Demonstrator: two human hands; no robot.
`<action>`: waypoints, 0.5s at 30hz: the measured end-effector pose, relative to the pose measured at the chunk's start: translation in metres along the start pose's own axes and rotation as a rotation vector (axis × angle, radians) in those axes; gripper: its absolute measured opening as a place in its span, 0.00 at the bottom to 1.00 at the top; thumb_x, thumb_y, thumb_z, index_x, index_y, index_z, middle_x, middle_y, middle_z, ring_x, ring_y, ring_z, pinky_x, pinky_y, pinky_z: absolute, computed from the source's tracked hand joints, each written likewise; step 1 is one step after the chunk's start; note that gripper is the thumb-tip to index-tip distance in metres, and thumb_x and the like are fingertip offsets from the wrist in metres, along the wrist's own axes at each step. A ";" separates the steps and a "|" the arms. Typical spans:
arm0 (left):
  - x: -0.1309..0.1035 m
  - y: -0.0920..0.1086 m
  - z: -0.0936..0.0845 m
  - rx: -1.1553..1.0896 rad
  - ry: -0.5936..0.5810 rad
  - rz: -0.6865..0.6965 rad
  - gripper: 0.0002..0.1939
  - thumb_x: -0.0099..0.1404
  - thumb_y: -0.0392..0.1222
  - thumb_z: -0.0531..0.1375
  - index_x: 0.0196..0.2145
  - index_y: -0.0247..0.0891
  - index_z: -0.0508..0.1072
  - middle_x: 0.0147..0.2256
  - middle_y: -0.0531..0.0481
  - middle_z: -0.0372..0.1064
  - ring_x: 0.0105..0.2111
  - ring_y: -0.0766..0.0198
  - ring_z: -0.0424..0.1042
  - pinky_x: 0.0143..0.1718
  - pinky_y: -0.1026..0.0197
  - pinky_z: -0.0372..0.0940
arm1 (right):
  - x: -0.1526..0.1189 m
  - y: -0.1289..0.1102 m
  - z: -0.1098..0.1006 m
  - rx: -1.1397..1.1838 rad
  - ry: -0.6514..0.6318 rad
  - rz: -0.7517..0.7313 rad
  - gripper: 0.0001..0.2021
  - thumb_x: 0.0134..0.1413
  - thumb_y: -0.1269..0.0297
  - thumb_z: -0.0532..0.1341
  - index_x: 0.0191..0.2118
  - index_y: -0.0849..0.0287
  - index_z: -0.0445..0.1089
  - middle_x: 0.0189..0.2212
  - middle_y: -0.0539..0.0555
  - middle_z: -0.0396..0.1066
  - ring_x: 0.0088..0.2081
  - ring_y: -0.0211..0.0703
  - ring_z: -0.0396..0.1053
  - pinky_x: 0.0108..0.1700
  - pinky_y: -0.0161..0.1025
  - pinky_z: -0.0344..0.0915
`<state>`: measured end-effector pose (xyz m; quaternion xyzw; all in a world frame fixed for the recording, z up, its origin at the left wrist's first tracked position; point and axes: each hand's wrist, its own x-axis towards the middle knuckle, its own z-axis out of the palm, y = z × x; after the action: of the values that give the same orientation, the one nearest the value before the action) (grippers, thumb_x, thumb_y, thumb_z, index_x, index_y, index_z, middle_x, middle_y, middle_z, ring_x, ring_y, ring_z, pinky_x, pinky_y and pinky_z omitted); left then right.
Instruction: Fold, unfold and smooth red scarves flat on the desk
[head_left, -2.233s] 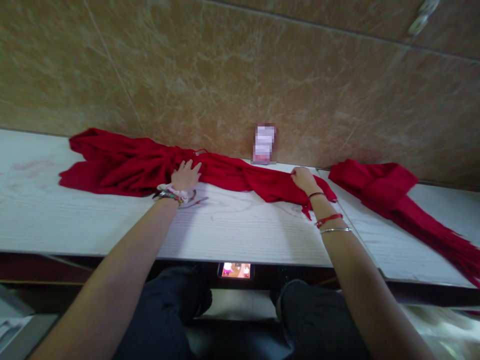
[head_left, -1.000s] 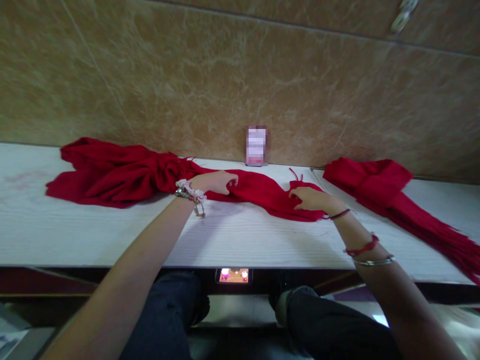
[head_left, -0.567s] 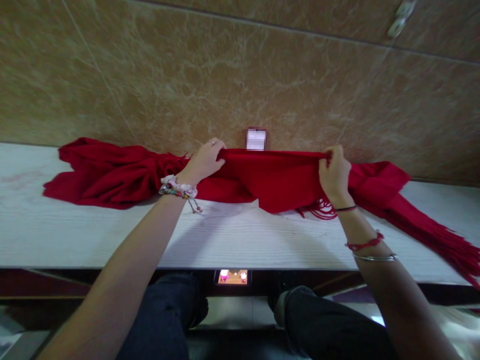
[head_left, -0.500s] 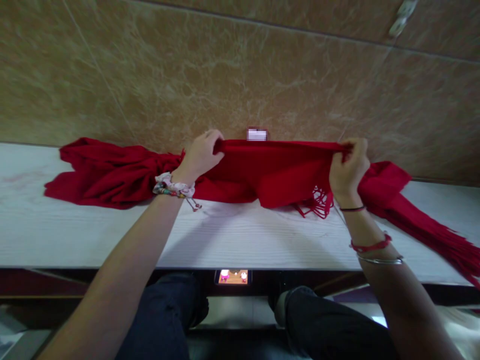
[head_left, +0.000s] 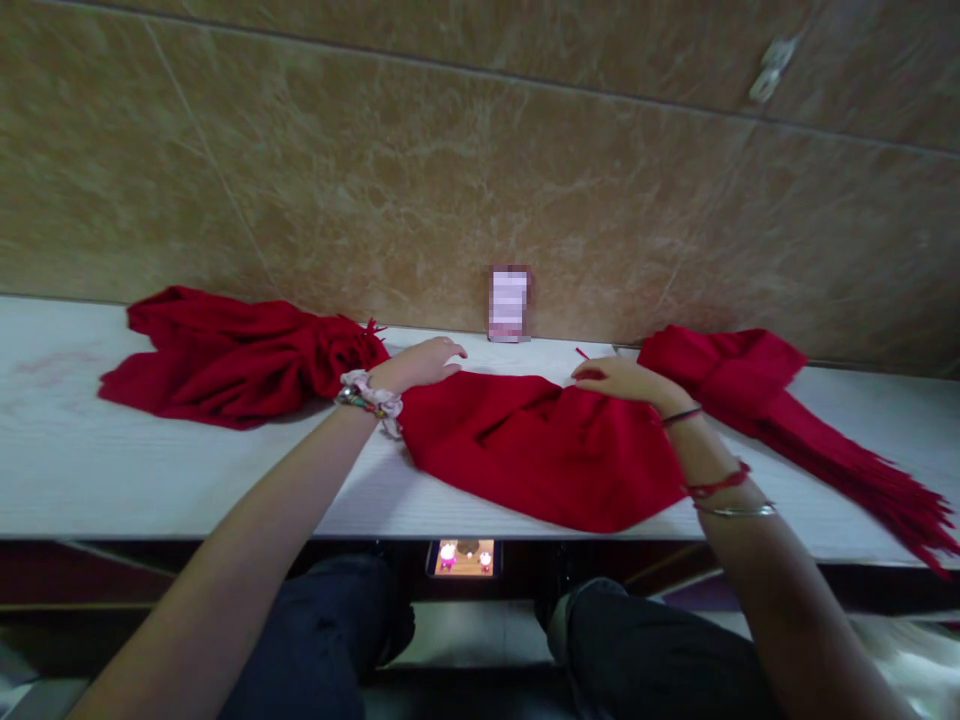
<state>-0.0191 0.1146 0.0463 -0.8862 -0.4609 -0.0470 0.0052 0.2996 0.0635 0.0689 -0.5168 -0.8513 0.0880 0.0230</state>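
Note:
A red scarf (head_left: pixel 525 440) lies loosely folded on the white wood-grain surface in front of me, its lower edge bulging toward the front. My left hand (head_left: pixel 424 362) rests at its upper left corner, fingers stretched out. Over its upper right part lies my right hand (head_left: pixel 621 382), open, with fingers pointing left. A bunched red cloth (head_left: pixel 240 360) with a short fringe sits to the left, near my left wrist. Right of my right hand is a folded red scarf (head_left: pixel 727 370), whose fringed end trails to the lower right. My wrists hide some cloth edges.
A blurred pinkish-white card-like item (head_left: pixel 509 303) stands against the brown marbled wall (head_left: pixel 375 180) behind the surface. Below the front edge of the white surface (head_left: pixel 247 490), a phone (head_left: pixel 465 559) shows a lit screen between my knees. A small fitting (head_left: pixel 773 70) is on the wall.
The stretched middle scarf has been lowered and released, and now spreads closer to the front edge. Both hands opened; the right moved left and down. More of the card-like item shows.

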 end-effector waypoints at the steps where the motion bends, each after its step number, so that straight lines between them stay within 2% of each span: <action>1: 0.006 0.001 0.007 0.021 0.051 0.017 0.20 0.63 0.38 0.48 0.51 0.29 0.67 0.52 0.39 0.64 0.52 0.61 0.63 0.53 0.62 0.54 | 0.011 -0.001 0.008 -0.074 0.034 0.046 0.15 0.56 0.66 0.54 0.48 0.60 0.69 0.48 0.59 0.69 0.49 0.45 0.66 0.52 0.40 0.59; 2: 0.011 0.003 0.014 0.024 0.073 0.034 0.21 0.63 0.37 0.48 0.52 0.28 0.65 0.53 0.39 0.63 0.53 0.62 0.62 0.54 0.63 0.53 | 0.022 -0.002 0.015 -0.135 0.039 0.083 0.16 0.55 0.68 0.55 0.49 0.62 0.68 0.50 0.61 0.68 0.51 0.46 0.65 0.53 0.40 0.58; 4: 0.018 0.006 0.024 0.003 0.020 0.081 0.21 0.63 0.38 0.50 0.53 0.29 0.64 0.53 0.39 0.63 0.53 0.63 0.62 0.53 0.65 0.54 | 0.036 -0.003 0.027 -0.201 -0.024 0.113 0.17 0.53 0.69 0.57 0.50 0.63 0.68 0.50 0.62 0.68 0.51 0.47 0.65 0.51 0.39 0.59; 8: 0.024 0.006 0.029 -0.018 -0.147 0.132 0.19 0.56 0.39 0.57 0.47 0.37 0.70 0.45 0.46 0.71 0.43 0.62 0.70 0.45 0.65 0.61 | 0.044 0.000 0.034 -0.220 -0.131 0.144 0.11 0.47 0.71 0.61 0.39 0.61 0.74 0.39 0.59 0.75 0.41 0.46 0.71 0.42 0.36 0.64; 9: 0.024 0.005 0.026 -0.012 -0.135 0.120 0.17 0.55 0.38 0.57 0.44 0.38 0.72 0.42 0.47 0.72 0.41 0.62 0.70 0.44 0.65 0.62 | 0.043 0.002 0.033 -0.230 -0.128 0.161 0.10 0.47 0.73 0.60 0.37 0.62 0.75 0.37 0.60 0.75 0.40 0.48 0.72 0.40 0.37 0.64; 11: 0.021 0.002 0.014 0.012 -0.021 0.031 0.15 0.55 0.35 0.55 0.41 0.37 0.73 0.39 0.46 0.73 0.40 0.60 0.70 0.43 0.63 0.62 | 0.040 0.007 0.030 -0.256 -0.093 0.199 0.12 0.51 0.75 0.54 0.36 0.65 0.75 0.37 0.64 0.74 0.40 0.51 0.71 0.40 0.40 0.64; 13: 0.014 0.000 -0.002 0.042 0.143 -0.110 0.16 0.56 0.32 0.52 0.41 0.34 0.72 0.40 0.43 0.71 0.42 0.58 0.69 0.44 0.61 0.61 | 0.037 0.011 0.027 -0.273 -0.044 0.221 0.15 0.53 0.75 0.50 0.40 0.68 0.73 0.40 0.67 0.73 0.43 0.52 0.70 0.42 0.41 0.63; 14: 0.009 -0.001 -0.011 0.049 0.194 -0.176 0.17 0.57 0.31 0.51 0.43 0.32 0.71 0.42 0.41 0.70 0.43 0.57 0.67 0.46 0.60 0.60 | 0.036 0.013 0.026 -0.269 -0.023 0.209 0.15 0.54 0.74 0.50 0.42 0.68 0.72 0.42 0.67 0.72 0.44 0.51 0.70 0.43 0.41 0.63; 15: 0.004 -0.003 -0.019 0.049 0.194 -0.214 0.18 0.58 0.30 0.50 0.44 0.31 0.70 0.42 0.40 0.70 0.44 0.56 0.66 0.47 0.58 0.60 | 0.034 0.014 0.027 -0.252 -0.011 0.177 0.15 0.54 0.72 0.51 0.44 0.68 0.71 0.43 0.66 0.71 0.45 0.49 0.69 0.45 0.39 0.62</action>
<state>-0.0204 0.1186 0.0652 -0.8229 -0.5511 -0.1215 0.0665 0.2927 0.0971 0.0384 -0.5879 -0.8069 -0.0149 -0.0548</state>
